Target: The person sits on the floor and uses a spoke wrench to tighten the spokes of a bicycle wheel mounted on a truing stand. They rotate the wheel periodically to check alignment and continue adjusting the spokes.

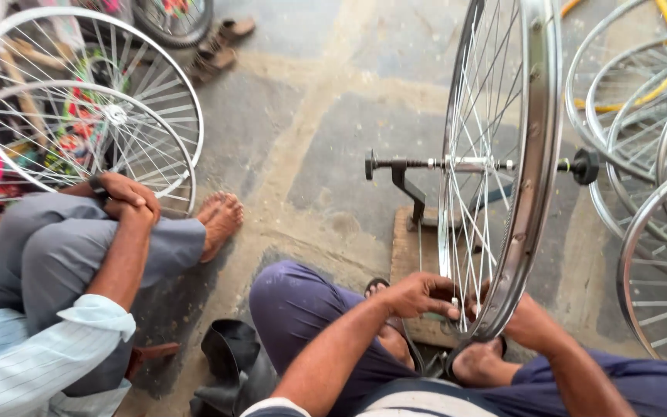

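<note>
A shiny spoked bicycle wheel (530,166) stands upright on a black truing stand (403,174), its axle running across the stand's arms. My left hand (422,295) is closed on the spokes at the wheel's lower left, near the rim. Behind the rim's bottom edge, my right hand (525,320) is partly hidden and presses against the rim; I cannot see its fingers. The stand sits on a wooden block (411,251) between my knees.
Another person sits at left in grey trousers, hands clasped on a knee (125,197), bare feet (221,220) on the stone floor. Two spoked wheels (86,100) lean behind them. Several bare rims (650,154) stack at right. A black rubber piece (229,363) lies by my leg. Sandals (221,46) lie far back.
</note>
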